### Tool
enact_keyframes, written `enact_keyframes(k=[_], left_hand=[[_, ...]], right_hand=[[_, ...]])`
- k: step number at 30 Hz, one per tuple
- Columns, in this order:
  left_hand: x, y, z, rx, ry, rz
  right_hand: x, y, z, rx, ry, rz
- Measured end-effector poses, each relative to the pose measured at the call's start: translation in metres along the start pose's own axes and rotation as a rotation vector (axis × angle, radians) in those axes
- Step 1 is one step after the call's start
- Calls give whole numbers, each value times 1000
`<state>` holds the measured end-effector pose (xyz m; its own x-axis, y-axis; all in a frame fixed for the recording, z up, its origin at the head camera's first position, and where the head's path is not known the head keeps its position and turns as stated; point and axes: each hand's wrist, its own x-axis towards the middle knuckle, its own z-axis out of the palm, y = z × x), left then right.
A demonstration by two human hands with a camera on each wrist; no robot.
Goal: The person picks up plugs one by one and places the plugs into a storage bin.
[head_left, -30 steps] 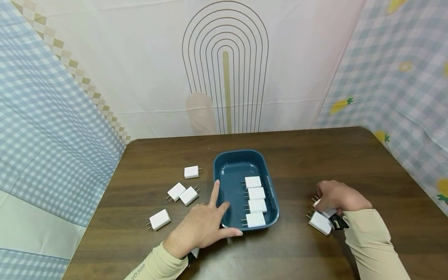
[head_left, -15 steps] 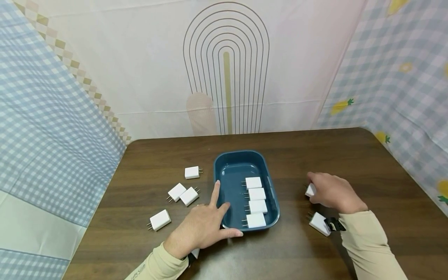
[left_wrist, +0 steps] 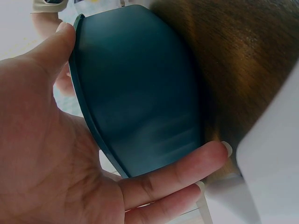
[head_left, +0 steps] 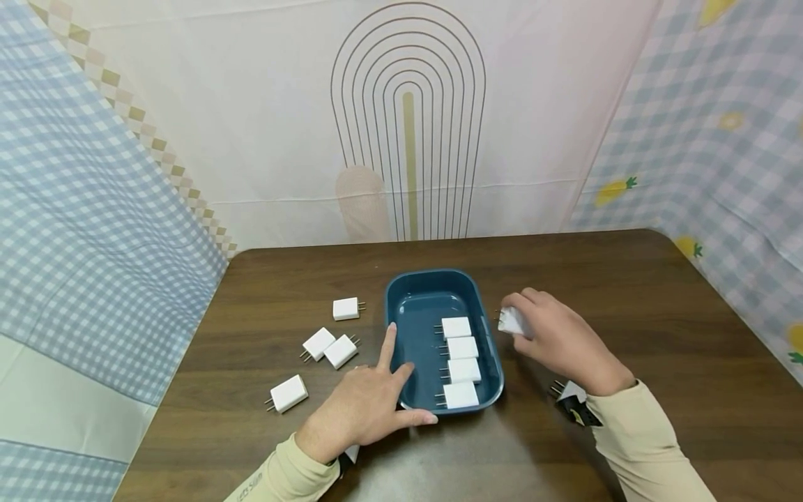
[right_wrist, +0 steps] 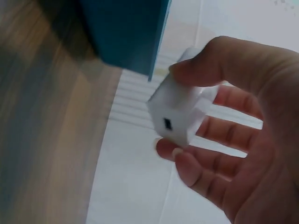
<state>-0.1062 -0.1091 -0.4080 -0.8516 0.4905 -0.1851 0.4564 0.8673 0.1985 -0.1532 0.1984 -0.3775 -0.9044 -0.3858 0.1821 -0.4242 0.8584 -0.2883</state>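
Right hand [head_left: 561,341] pinches a white charger [head_left: 512,321], prongs leftward, between the blue tray [head_left: 415,324] and the right edge of the desk [head_left: 577,268]. Left hand [head_left: 360,404], fingers extended, touches the tray. Best clear the rim [head_left: 493,341] without bumping the chargers inside [head_left: 462,347].

White arch-printed cloth [head_left: 401,132] hangs behind the wooden table [head_left: 564,265], between blue-checked cloths [head_left: 106,188].
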Motion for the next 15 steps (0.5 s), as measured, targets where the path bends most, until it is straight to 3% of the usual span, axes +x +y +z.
enact_keyframes(k=[7, 15], left_hand=[[1, 0, 0, 12, -5, 0], [2, 0, 0, 15, -13, -3]], right_hand=[[5, -15, 4, 2, 15, -9], [11, -25, 14, -10, 65, -79]])
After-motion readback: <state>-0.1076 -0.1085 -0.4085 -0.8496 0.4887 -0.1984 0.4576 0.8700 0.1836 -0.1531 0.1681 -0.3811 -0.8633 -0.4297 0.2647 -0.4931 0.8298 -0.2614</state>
